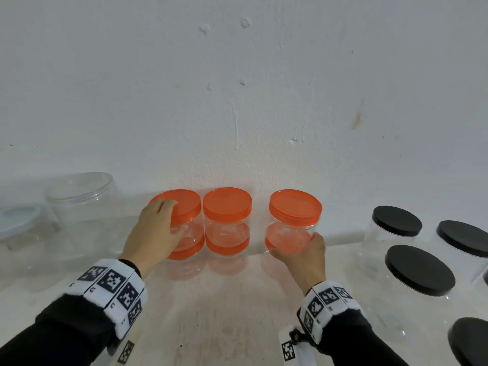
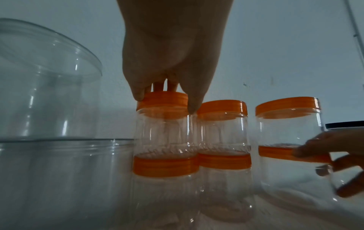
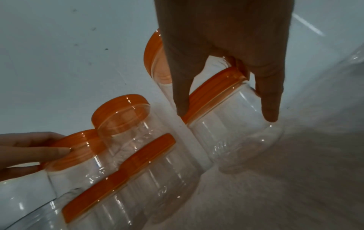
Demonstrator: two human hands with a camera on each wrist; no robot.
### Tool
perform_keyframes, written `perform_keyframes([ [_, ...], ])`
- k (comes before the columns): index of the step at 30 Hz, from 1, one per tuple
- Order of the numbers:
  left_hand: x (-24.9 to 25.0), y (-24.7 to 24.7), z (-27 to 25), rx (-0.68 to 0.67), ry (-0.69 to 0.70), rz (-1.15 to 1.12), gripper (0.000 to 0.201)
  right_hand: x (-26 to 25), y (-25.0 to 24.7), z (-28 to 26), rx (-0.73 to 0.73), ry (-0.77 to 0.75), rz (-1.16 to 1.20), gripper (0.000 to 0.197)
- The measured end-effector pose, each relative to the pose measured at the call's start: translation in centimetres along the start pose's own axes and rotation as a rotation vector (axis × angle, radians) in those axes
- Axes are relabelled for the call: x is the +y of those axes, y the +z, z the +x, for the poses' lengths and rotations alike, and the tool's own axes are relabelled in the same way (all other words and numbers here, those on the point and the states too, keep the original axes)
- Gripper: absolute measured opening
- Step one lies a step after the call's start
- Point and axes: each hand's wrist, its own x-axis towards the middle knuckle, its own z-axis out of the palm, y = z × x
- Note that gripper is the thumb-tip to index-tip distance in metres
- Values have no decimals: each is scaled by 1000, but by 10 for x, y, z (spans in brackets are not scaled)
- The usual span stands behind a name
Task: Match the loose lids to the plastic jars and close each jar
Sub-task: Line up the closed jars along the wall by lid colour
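Three stacks of two clear jars with orange lids stand against the wall. My left hand (image 1: 169,220) grips the orange lid (image 1: 184,203) of the upper jar in the left stack; in the left wrist view its fingertips (image 2: 194,104) curl round that lid (image 2: 165,98). The middle stack (image 1: 227,223) stands untouched, close beside it. My right hand (image 1: 295,250) holds the right stack (image 1: 293,220) low down, thumb and fingers round the lower jar (image 3: 234,129) just under its orange lid (image 3: 214,91).
Large clear jars (image 1: 81,207) stand at the left, one with a pale lid (image 1: 18,220). Several black-lidded jars (image 1: 420,270) fill the right side. The white wall (image 1: 237,101) is directly behind the stacks. Bare table (image 1: 224,313) lies between my forearms.
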Motion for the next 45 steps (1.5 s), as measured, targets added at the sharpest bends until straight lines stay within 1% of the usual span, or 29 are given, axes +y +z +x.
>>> perform_keyframes([
  [5, -2, 7, -5, 10, 15, 41, 62, -14, 24, 8, -57, -62, -17, 101],
  [10, -5, 12, -6, 24, 25, 55, 63, -16, 34, 13, -73, -52, -50, 103],
  [16, -8, 16, -6, 38, 28, 55, 63, -16, 33, 19, -134, -66, -93, 116],
  [19, -9, 17, -6, 31, 29, 58, 63, -20, 30, 14, -155, -43, -115, 122],
  [21, -10, 16, -6, 18, 27, 67, 63, -22, 27, 6, -148, -41, -83, 122],
  [23, -11, 14, -5, 3, 27, 68, 64, -24, 20, -8, -142, -73, -21, 115],
  [27, -8, 5, -5, -40, 32, 41, 69, -32, -14, -46, -134, -205, 64, 89],
  [31, 1, -8, -13, -28, 61, 10, 73, -34, -71, -85, -55, -366, 127, 52],
  [33, 12, -15, -19, -25, 91, -41, 72, -36, -101, -105, -29, -440, 157, 39],
  [36, 34, -22, -29, -30, 161, -122, 65, -38, -142, -130, -2, -521, 126, 32],
  [39, 63, -26, -41, -79, 248, -154, 63, -34, -179, -145, 58, -556, 51, 26],
  [43, 110, -26, -57, -190, 346, -165, 62, -22, -221, -152, 143, -573, -85, 21],
  [45, 137, -24, -64, -246, 401, -162, 62, -15, -240, -149, 134, -530, -218, 21],
])
